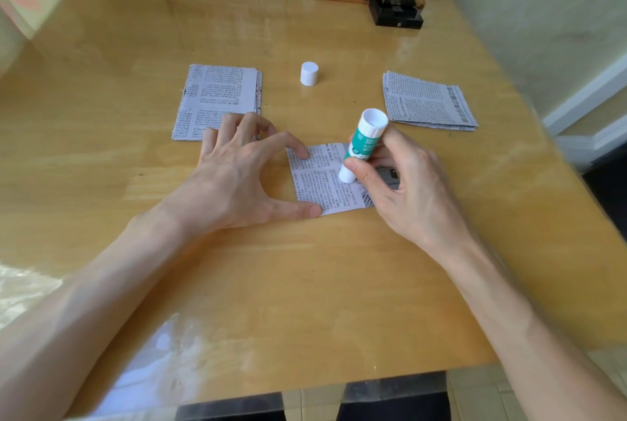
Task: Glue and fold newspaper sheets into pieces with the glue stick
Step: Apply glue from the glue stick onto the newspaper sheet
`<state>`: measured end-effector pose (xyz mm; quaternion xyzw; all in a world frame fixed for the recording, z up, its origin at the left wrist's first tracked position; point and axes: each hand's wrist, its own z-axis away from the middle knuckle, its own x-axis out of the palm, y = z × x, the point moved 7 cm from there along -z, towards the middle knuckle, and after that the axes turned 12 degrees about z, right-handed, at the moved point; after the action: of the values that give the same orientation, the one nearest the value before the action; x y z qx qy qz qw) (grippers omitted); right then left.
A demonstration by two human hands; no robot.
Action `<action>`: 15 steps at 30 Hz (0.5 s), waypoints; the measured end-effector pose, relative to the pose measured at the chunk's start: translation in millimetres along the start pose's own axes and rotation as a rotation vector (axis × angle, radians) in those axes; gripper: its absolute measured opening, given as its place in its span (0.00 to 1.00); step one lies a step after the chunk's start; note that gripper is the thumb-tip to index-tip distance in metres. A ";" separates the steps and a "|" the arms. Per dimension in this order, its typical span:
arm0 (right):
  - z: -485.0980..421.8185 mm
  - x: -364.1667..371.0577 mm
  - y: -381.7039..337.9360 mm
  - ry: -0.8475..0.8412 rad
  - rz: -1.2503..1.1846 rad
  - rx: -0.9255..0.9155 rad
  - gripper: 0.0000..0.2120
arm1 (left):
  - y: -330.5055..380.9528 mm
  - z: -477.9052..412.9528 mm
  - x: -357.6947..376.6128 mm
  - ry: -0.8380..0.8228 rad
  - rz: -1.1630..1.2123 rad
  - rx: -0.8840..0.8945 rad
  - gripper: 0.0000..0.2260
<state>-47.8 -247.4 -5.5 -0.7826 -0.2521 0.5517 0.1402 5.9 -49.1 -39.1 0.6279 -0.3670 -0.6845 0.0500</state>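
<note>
Two stacks of cut newsprint flank the hands. Beyond the left hand (237, 180) lies the neat stack (217, 100), its fine print unreadable. That hand, fingers spread, presses thumb and forefinger on the left edge of the newspaper sheet (322, 180). Past the sheet stands a white cylindrical cap (309, 73). The right hand (403, 190) grips the teal-labelled glue stick (363, 146), its lower end on the sheet and its label illegible. Beyond it lies the fanned stack (427, 102), with a bold headline.

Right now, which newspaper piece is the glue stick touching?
The single sheet in the middle, nearest the person; the left stack and right stack lie farther back, away from the glue stick.
</note>
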 end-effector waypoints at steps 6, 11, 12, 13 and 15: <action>2.9 -10.9 14.6 0.017 0.046 0.037 0.11 | -0.9 0.3 0.8 0.003 0.015 0.011 0.40; 4.9 -17.8 27.6 0.027 0.094 0.072 0.11 | -0.6 0.5 0.0 0.001 0.012 0.012 0.41; 5.6 -19.1 30.4 0.028 0.097 0.080 0.11 | -0.6 0.5 0.0 0.000 0.012 0.010 0.41; 6.1 -20.2 33.0 0.028 0.097 0.088 0.11 | -0.6 0.3 -0.1 -0.001 0.013 0.008 0.41; 6.7 -22.2 37.1 0.025 0.097 0.096 0.11 | -0.6 0.1 0.1 -0.005 0.010 0.004 0.41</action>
<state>-51.0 -290.9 -8.8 -0.7930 -0.1852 0.5596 0.1539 6.1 -48.7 -39.5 0.6244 -0.3716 -0.6851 0.0515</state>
